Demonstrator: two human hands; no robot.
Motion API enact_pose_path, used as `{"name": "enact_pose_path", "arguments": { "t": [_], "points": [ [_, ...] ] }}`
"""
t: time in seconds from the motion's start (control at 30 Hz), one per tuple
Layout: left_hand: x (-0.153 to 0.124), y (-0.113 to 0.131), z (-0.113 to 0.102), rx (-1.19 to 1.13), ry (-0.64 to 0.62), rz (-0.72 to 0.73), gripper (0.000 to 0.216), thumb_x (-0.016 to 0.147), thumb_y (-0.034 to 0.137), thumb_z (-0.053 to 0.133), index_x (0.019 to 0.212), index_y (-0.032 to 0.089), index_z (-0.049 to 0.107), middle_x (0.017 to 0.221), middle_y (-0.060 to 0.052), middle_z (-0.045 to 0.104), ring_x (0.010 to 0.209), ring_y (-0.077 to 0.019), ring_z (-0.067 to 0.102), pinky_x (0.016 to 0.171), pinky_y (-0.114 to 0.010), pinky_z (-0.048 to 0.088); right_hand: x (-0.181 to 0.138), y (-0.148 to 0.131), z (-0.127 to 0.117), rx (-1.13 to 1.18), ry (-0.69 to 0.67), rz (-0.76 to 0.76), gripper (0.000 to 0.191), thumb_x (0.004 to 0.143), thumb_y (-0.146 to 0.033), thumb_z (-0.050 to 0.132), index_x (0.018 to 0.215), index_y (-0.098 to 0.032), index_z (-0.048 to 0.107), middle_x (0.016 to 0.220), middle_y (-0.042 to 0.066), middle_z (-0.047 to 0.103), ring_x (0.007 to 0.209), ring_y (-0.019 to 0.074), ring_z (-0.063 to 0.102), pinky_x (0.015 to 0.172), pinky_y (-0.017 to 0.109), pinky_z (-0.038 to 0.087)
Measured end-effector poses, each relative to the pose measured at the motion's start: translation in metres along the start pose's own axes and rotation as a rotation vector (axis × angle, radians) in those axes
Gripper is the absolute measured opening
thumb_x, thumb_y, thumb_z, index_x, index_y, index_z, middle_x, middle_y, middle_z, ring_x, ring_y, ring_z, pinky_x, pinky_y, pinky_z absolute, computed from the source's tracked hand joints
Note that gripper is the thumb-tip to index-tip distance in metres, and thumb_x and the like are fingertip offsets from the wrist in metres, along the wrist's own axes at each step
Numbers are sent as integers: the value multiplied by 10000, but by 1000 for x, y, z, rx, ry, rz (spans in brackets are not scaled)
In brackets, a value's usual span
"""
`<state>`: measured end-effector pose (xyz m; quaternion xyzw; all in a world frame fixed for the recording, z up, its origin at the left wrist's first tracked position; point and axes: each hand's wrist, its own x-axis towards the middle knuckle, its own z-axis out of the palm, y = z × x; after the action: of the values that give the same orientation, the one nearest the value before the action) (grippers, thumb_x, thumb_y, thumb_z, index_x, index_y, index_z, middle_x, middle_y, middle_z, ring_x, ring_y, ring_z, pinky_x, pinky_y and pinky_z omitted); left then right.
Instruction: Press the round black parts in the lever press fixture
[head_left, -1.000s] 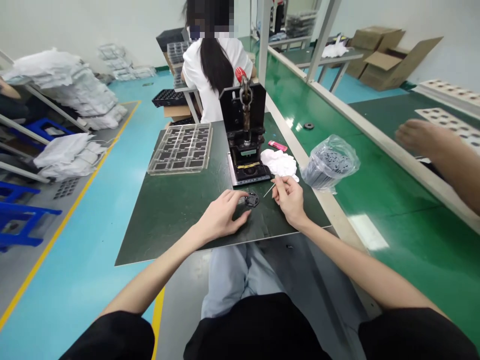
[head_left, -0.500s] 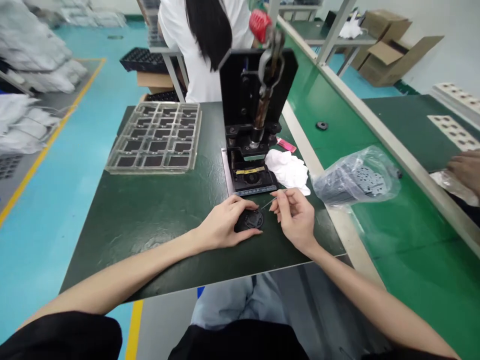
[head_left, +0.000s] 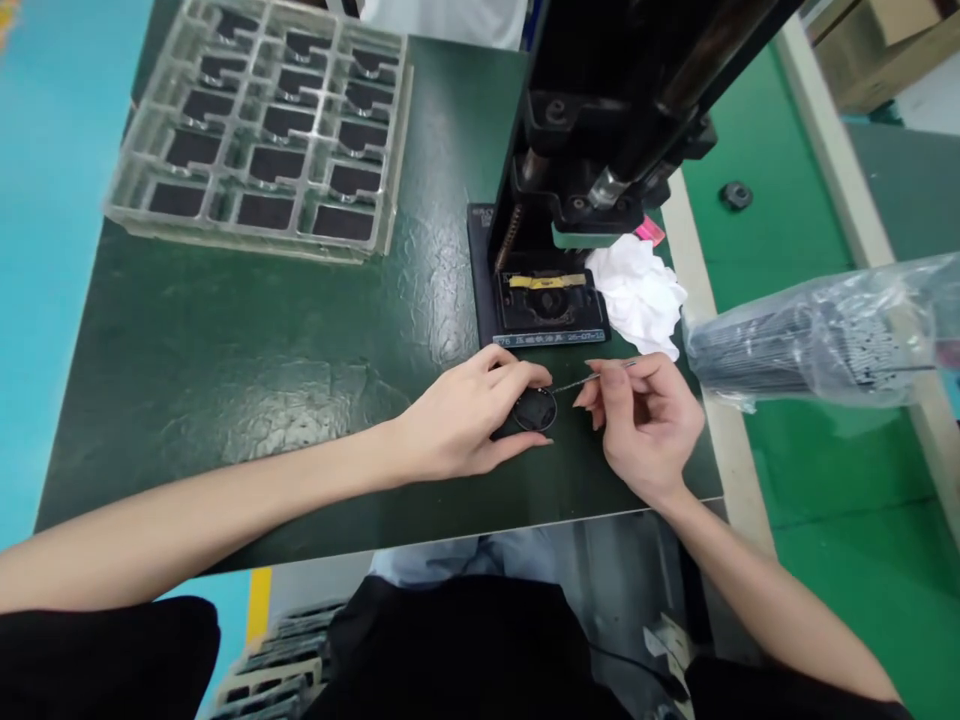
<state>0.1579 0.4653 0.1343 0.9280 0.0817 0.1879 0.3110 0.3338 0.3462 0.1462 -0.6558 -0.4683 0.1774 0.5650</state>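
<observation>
My left hand [head_left: 469, 412] has its thumb and fingers closed around the sides of a small round black plastic part [head_left: 535, 409], which lies on the dark green tabletop [head_left: 420, 320]. Between thumb and fingertips, my right hand [head_left: 651, 425] pinches a thin metal rod [head_left: 576, 383]. The rod slants down to the left, its tip at the upper rim of the round part, near my left fingertips. Whether the tip touches the part is too small to tell. Just beyond both hands stands a black hand press [head_left: 551, 338] with a yellow strip on its base.
A clear plastic tray [head_left: 247, 238] with dark pieces in its compartments lies at the back left. Right of the press is a crumpled white cloth [head_left: 637, 295]. Farther right lies a plastic bag of thin grey rods [head_left: 810, 340]. A small black part [head_left: 736, 195] rests on the green surface.
The view has tilted down and come closer, so the press and tray look larger. Both hands keep their grips, and the rod stays beside the round part's upper edge.
</observation>
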Motion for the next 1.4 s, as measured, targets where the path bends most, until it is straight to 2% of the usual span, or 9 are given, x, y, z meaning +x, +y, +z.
{"name": "enact_pose_path", "arguments": {
  "t": [0.2,0.83,1.07,1.2,1.3,1.4],
  "points": [
    [-1,-1,2,-6,-24,-10,477,950,384,750,1297,181,491,1241,-101,679,1143,-281,591,935,-405,563,0,0,0,-37,-14,6,301,1010,-443,643,849,-210,541,675,-7,677,526,105,630,505,216,532],
    [0,0,1,-4,-26,-13,475,946,380,755,1285,183,488,1233,-103,680,1139,-286,592,929,-412,569,-2,1,-1,-46,-25,-24,291,1014,-430,637,851,-211,536,697,-9,671,500,93,591,492,222,521],
    [0,0,2,-18,-32,-15,456,957,389,736,1281,184,488,1214,-105,678,1121,-285,590,917,-415,569,-8,6,-2,-146,-97,-217,136,1015,-210,596,896,-225,534,781,14,716,655,142,701,584,272,571],
    [0,-1,3,-36,-23,-22,427,961,399,728,1252,187,498,1197,-106,676,1119,-286,593,931,-426,562,-7,6,-1,-258,-148,-260,140,988,-175,615,885,-222,533,830,25,725,644,134,680,541,255,534],
    [1,-2,4,-37,1,-3,443,949,384,751,1242,180,490,1180,-101,679,1093,-279,600,923,-417,563,-5,7,-1,-289,-183,-251,163,984,-175,620,860,-219,524,790,9,693,622,123,648,533,243,506],
    [1,-2,4,-47,-3,-16,450,939,381,763,1229,182,484,1160,-98,684,1094,-282,610,914,-416,567,-4,7,0,-341,-211,-313,151,981,-175,618,860,-214,537,736,3,649,605,125,623,526,242,480]
  ]
}}
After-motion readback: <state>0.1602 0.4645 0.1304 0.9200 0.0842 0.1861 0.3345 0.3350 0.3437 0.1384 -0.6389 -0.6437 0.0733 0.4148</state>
